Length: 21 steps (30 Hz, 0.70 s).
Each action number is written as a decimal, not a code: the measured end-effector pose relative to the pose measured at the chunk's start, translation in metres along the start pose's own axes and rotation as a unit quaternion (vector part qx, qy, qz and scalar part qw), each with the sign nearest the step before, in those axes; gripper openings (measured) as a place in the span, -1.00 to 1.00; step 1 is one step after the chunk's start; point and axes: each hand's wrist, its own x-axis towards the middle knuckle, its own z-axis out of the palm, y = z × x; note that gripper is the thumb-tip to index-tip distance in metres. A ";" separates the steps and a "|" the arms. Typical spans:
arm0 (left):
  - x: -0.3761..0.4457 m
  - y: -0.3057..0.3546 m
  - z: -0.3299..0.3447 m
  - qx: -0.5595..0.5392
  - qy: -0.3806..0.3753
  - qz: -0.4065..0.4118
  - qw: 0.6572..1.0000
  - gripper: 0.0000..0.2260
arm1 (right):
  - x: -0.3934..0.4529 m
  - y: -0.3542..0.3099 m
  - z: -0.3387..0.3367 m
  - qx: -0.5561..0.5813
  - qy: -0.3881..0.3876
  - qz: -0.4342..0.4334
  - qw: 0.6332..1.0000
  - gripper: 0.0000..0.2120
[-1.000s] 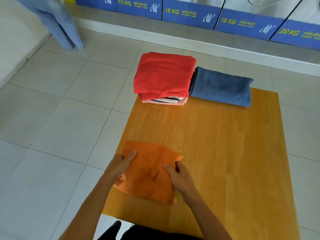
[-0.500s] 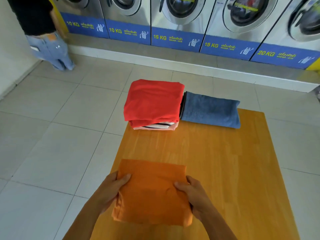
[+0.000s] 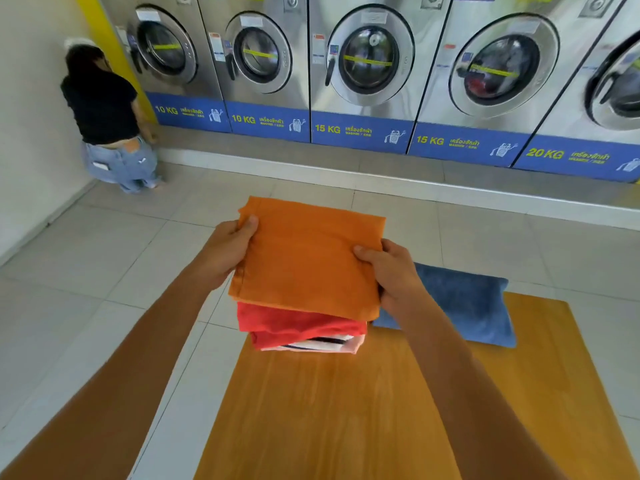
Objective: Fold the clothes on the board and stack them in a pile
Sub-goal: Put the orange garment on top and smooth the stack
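A folded orange garment [image 3: 308,258] is held flat over the pile at the far left corner of the wooden board [image 3: 346,410]. My left hand [image 3: 228,247] grips its left edge and my right hand [image 3: 391,271] grips its right edge. Under it lies the pile, with a folded red garment [image 3: 301,323] on top and a striped white one [image 3: 318,344] beneath. Whether the orange garment touches the red one I cannot tell. A folded blue garment [image 3: 464,306] lies on the board to the right of the pile.
The board lies on a tiled floor [image 3: 104,271]. A row of front-loading washing machines [image 3: 367,64] lines the far wall on a raised step. A person in a black top and jeans [image 3: 107,116] stands at the far left by the first machine.
Both hands lifted the folded orange garment from the board's near left part and carried it forward over the red pile. The view tilted up, showing the machines.
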 end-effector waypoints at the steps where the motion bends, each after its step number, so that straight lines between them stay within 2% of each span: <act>1: 0.014 -0.005 0.006 0.011 0.018 -0.014 1.000 -0.46 | 0.015 0.004 0.004 -0.008 0.012 0.011 1.000 -0.79; 3: 0.033 -0.030 0.018 0.064 0.053 -0.059 0.995 -0.41 | 0.038 0.022 0.007 -0.020 0.034 0.058 0.998 -0.72; 6: 0.038 -0.066 0.030 0.148 0.095 -0.084 0.981 -0.57 | 0.054 0.047 0.001 -0.034 0.047 0.098 0.993 -0.64; 9: 0.044 -0.067 0.028 0.141 0.129 -0.052 0.980 -0.67 | 0.065 0.045 -0.005 -0.046 0.041 0.091 0.994 -0.65; 13: 0.038 -0.051 0.020 0.086 0.167 0.013 0.982 -0.68 | 0.070 0.026 -0.006 -0.027 0.005 0.042 0.999 -0.74; 15: 0.032 -0.052 0.016 0.072 0.192 0.020 0.979 -0.69 | 0.071 0.023 -0.005 -0.023 -0.007 0.030 0.999 -0.75; 19: 0.022 -0.079 0.021 0.114 0.151 -0.048 0.981 -0.64 | 0.071 0.045 -0.002 -0.091 0.023 0.038 0.995 -0.82; 21: 0.020 -0.087 0.022 0.122 0.148 -0.051 0.980 -0.64 | 0.071 0.051 -0.001 -0.106 0.034 0.042 0.993 -0.85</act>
